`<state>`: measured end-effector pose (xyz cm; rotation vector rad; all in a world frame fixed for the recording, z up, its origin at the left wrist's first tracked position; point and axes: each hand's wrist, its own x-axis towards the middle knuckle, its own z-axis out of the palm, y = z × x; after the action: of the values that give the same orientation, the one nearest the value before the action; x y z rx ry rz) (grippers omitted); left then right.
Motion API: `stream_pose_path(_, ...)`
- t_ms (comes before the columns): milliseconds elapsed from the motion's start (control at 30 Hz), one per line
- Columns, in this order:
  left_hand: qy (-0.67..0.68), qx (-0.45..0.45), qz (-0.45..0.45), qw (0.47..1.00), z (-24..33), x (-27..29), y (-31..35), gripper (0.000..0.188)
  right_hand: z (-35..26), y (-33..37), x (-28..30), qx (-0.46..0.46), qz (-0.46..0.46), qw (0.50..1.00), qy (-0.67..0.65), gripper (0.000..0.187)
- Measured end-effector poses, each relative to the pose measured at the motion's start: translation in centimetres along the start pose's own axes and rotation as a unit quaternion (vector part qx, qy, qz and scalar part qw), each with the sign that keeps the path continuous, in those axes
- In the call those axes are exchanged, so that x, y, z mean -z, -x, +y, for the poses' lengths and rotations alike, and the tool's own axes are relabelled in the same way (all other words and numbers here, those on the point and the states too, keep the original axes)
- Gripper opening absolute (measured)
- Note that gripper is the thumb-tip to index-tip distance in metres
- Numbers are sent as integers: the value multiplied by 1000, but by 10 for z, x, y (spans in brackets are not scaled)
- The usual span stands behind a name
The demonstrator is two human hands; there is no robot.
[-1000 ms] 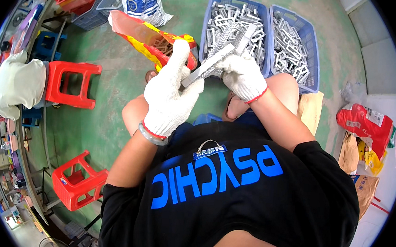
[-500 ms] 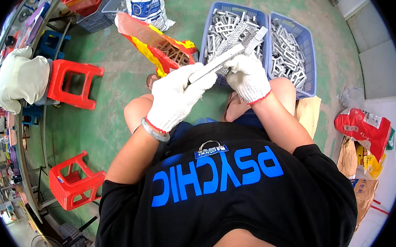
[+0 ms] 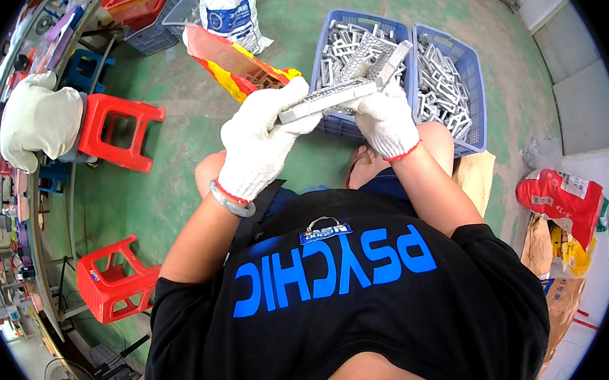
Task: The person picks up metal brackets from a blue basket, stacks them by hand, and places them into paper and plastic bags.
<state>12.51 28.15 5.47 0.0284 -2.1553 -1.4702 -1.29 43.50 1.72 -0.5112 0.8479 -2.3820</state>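
In front of my knees I hold silver metal pieces, with white knitted gloves on both hands. My left hand [image 3: 263, 130] is closed on the near end of a flat silver metal bar [image 3: 328, 101], which slants up to the right. The bar's far end meets my right hand [image 3: 387, 118], whose fingers are bent around a second silver metal piece [image 3: 394, 64] pointing up and away. Behind them shows a grey piece with a patterned surface [image 3: 359, 57]; whether it joins the held ones I cannot tell. The gloves hide the gripped parts.
Two blue plastic baskets [image 3: 482, 96] full of silver metal frames stand ahead. Left of them are an open red-and-yellow bag [image 3: 222, 61] and a white sack [image 3: 229, 12]. Red stools [image 3: 121, 131], a bent-over person [image 3: 41, 119] and a cluttered bench are at left; bags [image 3: 558, 201] lie right.
My left hand has shifted slightly left and down, and the bar in it has turned to show a broader face. The right hand keeps its hold, nearly in place.
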Motion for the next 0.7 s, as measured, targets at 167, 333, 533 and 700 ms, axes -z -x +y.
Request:
stream_pose_path(167,-73,-59,13,996,-1,3,-3,45,0,3,0,-5,2,1000,5,37)
stream_pose_path(333,-89,-89,50,991,1,3,-4,44,-1,4,1,-21,3,1000,-14,37)
stream_pose_path(533,-189,-173,78,963,7,7,-11,43,3,5,3,-10,-25,999,30,37)
stream_pose_path(700,-177,-184,82,963,5,9,-13,39,1,9,-1,-19,-27,998,44,38)
